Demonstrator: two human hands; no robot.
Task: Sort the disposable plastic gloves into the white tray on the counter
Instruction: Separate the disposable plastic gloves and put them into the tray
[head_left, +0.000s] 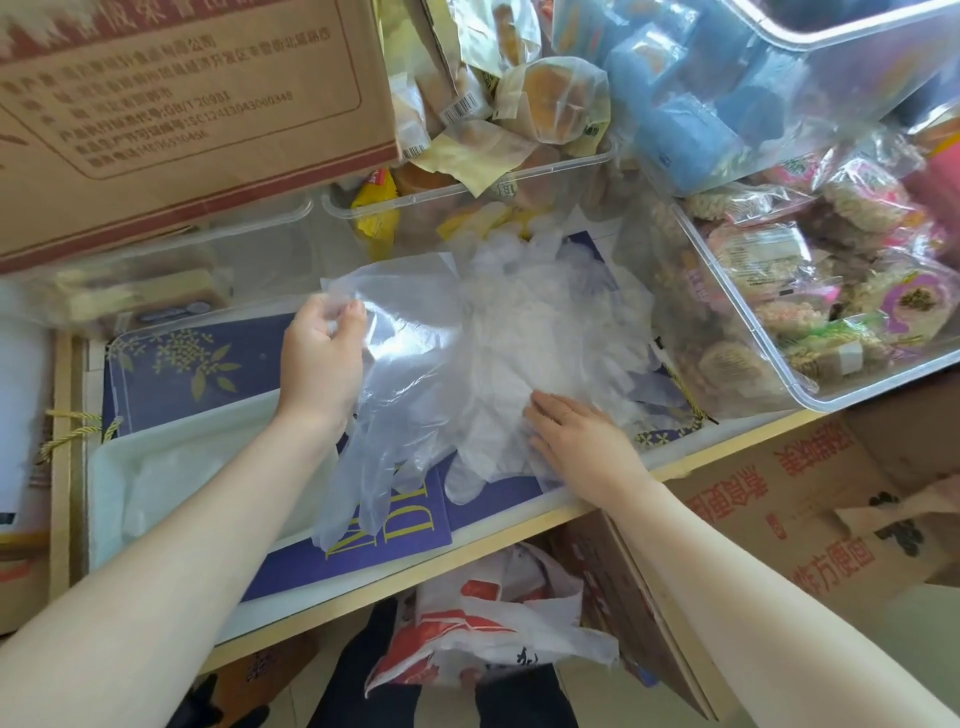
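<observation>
A clear plastic glove (387, 384) hangs from my left hand (323, 353), which pinches its cuff between thumb and fingers; the glove's fingers dangle over the counter front. To its right lies a crumpled pile of clear gloves (540, 317) on a dark blue bag. My right hand (574, 431) rests flat on the pile's near edge with fingers straight. The white tray (111, 499) sits at the front left of the counter, below my left forearm, with some clear gloves lying in it.
A cardboard box (182, 98) overhangs the back left. Clear bins of wrapped snacks (810, 291) and pastries (519, 104) crowd the back and right. Another carton (831, 509) and a plastic bag (493, 634) sit below the counter edge.
</observation>
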